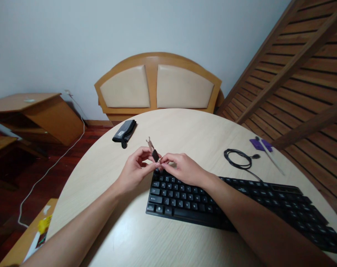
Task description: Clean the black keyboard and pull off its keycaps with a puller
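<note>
Two bare hands meet over the upper left corner of a black keyboard (185,214), both closed on one small tool (155,155) with a dark middle part and thin, brownish prongs that point up and away from the person. The left hand (135,165) pinches the tool from its left side, thumb and fingers curled around the dark part, while the right hand (183,168) has its thumb and fingertips drawn together at the tool's lower end; the exact contact there is too small to make out. The tool is held just above the top row of keys, and whether it touches them cannot be told. The keyboard lies at a slant on a pale, round-edged surface (185,137), partly covered by the right forearm. Beyond the left hand, near the far left edge, lies a folded grey and black pouch (124,132). Over on the right, a black cable (249,160) sits coiled just behind the keyboard, and further right a slim whitish stick (271,157) with a dark end rests across a purple piece (256,145). Behind the surface stands a wooden headboard (152,83) with two cream panels.
</note>
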Action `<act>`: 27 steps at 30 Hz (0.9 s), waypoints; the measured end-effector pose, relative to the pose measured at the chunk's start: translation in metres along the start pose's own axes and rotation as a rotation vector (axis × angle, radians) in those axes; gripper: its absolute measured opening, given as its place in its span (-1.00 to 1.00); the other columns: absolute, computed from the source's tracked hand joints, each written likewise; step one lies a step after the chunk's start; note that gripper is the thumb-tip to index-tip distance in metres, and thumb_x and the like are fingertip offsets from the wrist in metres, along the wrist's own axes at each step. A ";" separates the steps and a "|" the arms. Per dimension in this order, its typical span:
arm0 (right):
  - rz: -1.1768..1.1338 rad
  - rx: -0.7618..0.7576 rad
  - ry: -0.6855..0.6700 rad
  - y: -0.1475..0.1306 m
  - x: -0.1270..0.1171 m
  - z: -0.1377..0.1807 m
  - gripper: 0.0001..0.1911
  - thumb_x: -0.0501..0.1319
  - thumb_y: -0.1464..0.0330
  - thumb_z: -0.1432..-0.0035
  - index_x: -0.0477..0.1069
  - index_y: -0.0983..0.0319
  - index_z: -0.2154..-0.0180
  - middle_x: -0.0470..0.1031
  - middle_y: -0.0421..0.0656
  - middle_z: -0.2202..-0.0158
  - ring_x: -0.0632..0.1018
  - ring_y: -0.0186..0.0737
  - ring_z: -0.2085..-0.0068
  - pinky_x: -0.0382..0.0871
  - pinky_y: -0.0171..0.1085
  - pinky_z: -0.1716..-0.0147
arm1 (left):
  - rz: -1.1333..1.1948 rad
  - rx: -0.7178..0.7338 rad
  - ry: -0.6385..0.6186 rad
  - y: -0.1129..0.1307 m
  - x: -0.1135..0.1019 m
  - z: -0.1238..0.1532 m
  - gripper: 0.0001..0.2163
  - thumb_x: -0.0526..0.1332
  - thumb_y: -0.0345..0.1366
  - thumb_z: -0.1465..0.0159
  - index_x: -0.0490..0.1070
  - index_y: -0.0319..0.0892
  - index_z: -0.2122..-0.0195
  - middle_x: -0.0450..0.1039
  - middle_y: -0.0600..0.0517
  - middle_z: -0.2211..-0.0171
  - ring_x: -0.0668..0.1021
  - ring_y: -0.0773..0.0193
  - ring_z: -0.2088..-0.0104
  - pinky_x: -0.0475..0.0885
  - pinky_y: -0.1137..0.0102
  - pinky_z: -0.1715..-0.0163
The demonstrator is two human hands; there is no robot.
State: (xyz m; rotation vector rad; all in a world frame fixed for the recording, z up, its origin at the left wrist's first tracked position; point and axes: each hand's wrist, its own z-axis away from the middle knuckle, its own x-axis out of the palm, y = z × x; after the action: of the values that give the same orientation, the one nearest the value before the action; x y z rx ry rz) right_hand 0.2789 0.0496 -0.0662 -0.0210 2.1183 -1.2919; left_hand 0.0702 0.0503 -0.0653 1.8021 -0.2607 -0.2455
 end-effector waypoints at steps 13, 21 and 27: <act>0.098 -0.001 -0.031 0.004 -0.003 0.000 -0.82 0.15 0.42 -0.36 0.53 0.17 0.13 0.65 -0.20 0.21 0.61 -0.28 0.17 0.41 -0.27 0.10 | -0.100 0.011 0.012 0.001 -0.011 -0.004 -0.78 0.45 -0.18 -0.18 0.58 -0.21 0.26 0.58 -0.02 0.30 0.58 0.30 0.32 0.52 0.43 0.30; 0.303 0.004 -0.060 0.009 -0.004 0.001 -0.80 0.18 0.43 -0.32 0.57 0.18 0.12 0.65 -0.13 0.16 0.60 -0.21 0.13 0.40 -0.21 0.08 | -0.184 -0.051 0.006 0.002 -0.025 -0.012 -0.68 0.44 -0.06 -0.17 0.56 -0.24 0.29 0.56 0.00 0.47 0.56 0.28 0.46 0.46 0.41 0.41; 0.313 0.008 -0.118 0.011 -0.005 0.000 -0.79 0.16 0.41 -0.35 0.57 0.20 0.11 0.65 -0.09 0.13 0.60 -0.17 0.11 0.40 -0.20 0.08 | -0.179 -0.102 -0.076 -0.004 -0.022 -0.012 -0.74 0.42 -0.11 -0.20 0.57 -0.23 0.27 0.59 -0.03 0.45 0.55 0.27 0.45 0.46 0.38 0.39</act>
State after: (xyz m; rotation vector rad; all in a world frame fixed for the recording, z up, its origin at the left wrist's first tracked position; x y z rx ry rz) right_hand 0.2864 0.0568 -0.0730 0.2234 1.9257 -1.0854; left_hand 0.0530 0.0685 -0.0654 1.7178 -0.1372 -0.4471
